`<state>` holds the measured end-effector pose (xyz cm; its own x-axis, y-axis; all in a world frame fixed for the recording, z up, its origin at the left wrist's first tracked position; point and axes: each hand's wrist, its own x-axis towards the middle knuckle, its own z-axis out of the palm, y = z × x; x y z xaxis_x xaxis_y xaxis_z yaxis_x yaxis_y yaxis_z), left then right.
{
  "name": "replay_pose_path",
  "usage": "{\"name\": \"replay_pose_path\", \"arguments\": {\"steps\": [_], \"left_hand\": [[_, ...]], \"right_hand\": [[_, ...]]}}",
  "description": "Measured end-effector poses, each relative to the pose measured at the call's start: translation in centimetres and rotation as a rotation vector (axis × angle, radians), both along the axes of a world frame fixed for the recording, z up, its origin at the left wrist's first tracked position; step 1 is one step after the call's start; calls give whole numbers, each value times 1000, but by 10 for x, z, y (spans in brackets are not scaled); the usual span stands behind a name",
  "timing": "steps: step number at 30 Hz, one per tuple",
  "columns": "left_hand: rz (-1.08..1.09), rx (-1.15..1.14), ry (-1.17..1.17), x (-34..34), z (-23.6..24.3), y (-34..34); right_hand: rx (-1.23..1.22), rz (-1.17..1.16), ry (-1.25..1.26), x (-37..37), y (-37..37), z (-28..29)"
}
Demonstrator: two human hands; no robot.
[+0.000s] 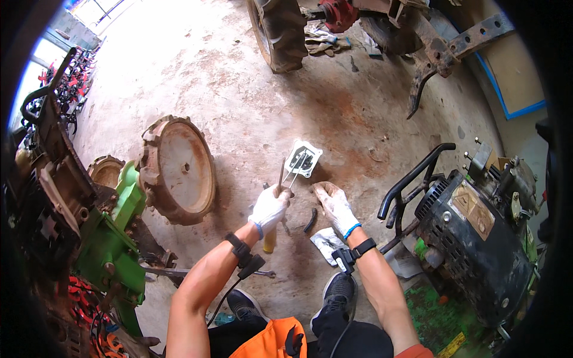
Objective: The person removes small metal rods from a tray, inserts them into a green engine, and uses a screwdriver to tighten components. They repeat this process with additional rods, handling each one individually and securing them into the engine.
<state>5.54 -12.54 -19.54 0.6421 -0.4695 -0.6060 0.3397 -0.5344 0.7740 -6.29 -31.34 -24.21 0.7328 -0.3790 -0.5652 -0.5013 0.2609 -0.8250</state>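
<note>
Head view: open-topped metal casting (309, 145), pale rim, sits just past the hands at centre; dark recesses and bright ribs are seen inside. Whether it's fully floor-supported can't be told. On its near-left side, a thin dark rod (282, 173) and a thin bright rod (293, 180) are gripped in the gloved left hand (268, 207), fingers closed round them; bright one is pointed at the casting. Gloved right hand (332, 204) is placed just near-right of the casting, fingers curled and bunched; can't tell if anything is pinched or the casting touched. Concrete floor (239, 107) is stained rust-brown right of the casting. Nearer the wearer than the casting: black hose piece (310, 221), white cloth (327, 244), yellow handle (270, 241), wrench (265, 274). Left of it, a lugged wheel (182, 170) is seen standing, with green machinery (113, 250) farther left. Right of it, a black-cased engine unit (477, 238). Beyond it, a big tyre (280, 36) and crumpled gloves (322, 43).
</note>
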Motion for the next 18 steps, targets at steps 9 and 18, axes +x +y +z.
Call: {"name": "replay_pose_path", "arguments": {"steps": [9,18], "left_hand": [[25,-3,67,-6,-19,-21],[28,-44,13,1,-55,-29]], "right_hand": [[-25,0,0,10,-11,-16],[-16,-26,-3,21,-15,-20]]}}
